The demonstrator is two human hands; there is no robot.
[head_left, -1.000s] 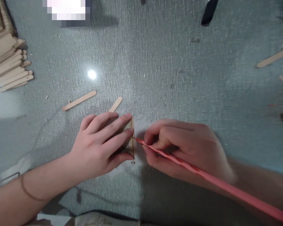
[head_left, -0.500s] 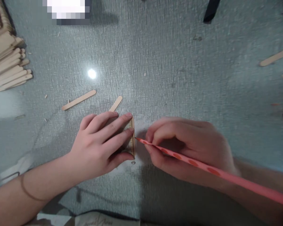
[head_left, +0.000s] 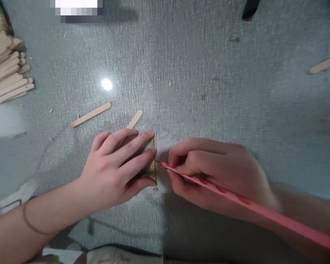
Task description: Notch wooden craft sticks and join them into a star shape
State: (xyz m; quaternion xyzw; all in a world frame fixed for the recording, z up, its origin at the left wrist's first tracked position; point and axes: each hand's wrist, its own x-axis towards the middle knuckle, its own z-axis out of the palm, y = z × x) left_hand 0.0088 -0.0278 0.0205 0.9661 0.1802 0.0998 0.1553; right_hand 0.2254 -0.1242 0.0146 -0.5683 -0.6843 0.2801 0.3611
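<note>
Pale wood and clear plastic from the head camera: what looks like a ruler (head_left: 152, 168), pinned flat on the grey-green tabletop (head_left: 198, 91) beneath the left hand (head_left: 112, 161), fingers spread and laid down, thumb and nearest fingertips pressing along the ruler's right side, not wrapped around anything. Along that side, a narrow wooden strip (head_left: 155, 176); too much covered to tell whether a border or a separate stick. To the right of the ruler, the right hand (head_left: 211, 165), curled in a close pinch around a pink pencil (head_left: 236, 198) with red dots, point at the ruler's right edge, contact too fine to confirm. Just above and left of the ruler, a partly covered stick (head_left: 134, 119); farther left, a loose stick (head_left: 90, 115); farthest left, a pile of sticks (head_left: 8, 73). Probably light and stiff to handle, perhaps smooth enough to skid under sideways pressure, so best pressed down near both ends, clear of the scaled edge. Likely light and rigid too in the pencil's case, fragile only at the point; best gripped low, just behind the sharpened part.
</note>
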